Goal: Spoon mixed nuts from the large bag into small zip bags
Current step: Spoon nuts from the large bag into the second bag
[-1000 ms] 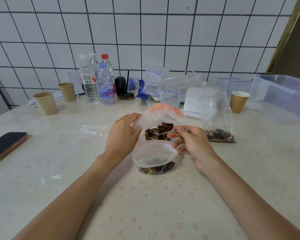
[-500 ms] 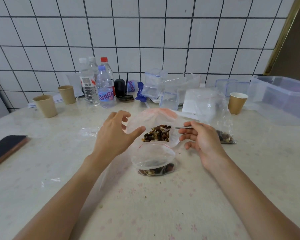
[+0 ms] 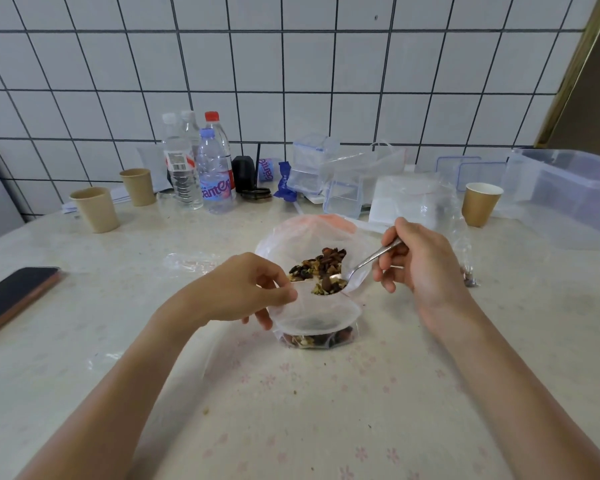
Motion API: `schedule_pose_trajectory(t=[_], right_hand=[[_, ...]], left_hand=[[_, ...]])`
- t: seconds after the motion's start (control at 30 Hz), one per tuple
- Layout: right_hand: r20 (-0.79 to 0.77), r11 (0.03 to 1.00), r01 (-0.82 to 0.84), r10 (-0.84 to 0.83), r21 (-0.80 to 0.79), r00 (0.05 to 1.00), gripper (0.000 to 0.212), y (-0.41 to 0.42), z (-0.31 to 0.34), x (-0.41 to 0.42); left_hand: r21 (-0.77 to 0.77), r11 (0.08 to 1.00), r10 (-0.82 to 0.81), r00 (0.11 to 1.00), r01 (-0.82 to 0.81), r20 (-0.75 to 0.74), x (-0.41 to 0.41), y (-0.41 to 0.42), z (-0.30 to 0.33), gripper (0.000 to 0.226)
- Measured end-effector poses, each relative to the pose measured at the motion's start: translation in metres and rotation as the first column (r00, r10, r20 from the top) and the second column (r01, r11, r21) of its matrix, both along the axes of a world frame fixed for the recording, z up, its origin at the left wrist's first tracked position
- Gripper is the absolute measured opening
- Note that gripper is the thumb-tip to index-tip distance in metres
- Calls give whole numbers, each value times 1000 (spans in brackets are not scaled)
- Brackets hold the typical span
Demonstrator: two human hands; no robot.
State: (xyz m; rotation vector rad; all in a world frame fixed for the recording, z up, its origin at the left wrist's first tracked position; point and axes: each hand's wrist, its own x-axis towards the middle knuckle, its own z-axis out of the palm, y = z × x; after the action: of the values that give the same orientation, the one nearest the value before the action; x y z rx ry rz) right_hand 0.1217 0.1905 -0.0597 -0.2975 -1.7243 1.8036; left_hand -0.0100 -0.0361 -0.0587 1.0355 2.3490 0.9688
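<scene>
The left hand pinches the small bag open by its rim; the right hand grips a loaded spoon just beyond it, over the large bag. Keep the rim wide, tip slowly, low inside.

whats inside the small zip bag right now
A shallow layer of mixed nuts lies at the bottom of the small zip bag, seen through its clear front. The left hand pinches its rim open. The hazy plastic hides how far back the nuts go.
</scene>
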Motion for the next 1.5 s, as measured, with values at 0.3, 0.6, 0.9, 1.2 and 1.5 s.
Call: schedule_pose_trajectory(t=[0.3,0.6,0.9,1.2,1.5], right_hand=[[2,733,-192,251,653,968,32,-29,-2,17],[-163,944,43,11,328,987,35,-16,0,5],[23,982,185,-186,39,982,37,6,-17,-10],[144,928,93,-154,360,978,35,-12,-32,-16],[278,995,-33,6,93,961,32,-16,-28,-17]], left_hand=[[106,994,-20,994,9,108,0,1,4,14],[73,997,16,997,-22,79,-7,-6,7,33],[136,881,469,796,-454,-381,-34,1,-16,70],[143,928,367,912,-345,-183,-31,18,-40,50],[360,886,324,945,-292,-32,-20,25,-32,20]])
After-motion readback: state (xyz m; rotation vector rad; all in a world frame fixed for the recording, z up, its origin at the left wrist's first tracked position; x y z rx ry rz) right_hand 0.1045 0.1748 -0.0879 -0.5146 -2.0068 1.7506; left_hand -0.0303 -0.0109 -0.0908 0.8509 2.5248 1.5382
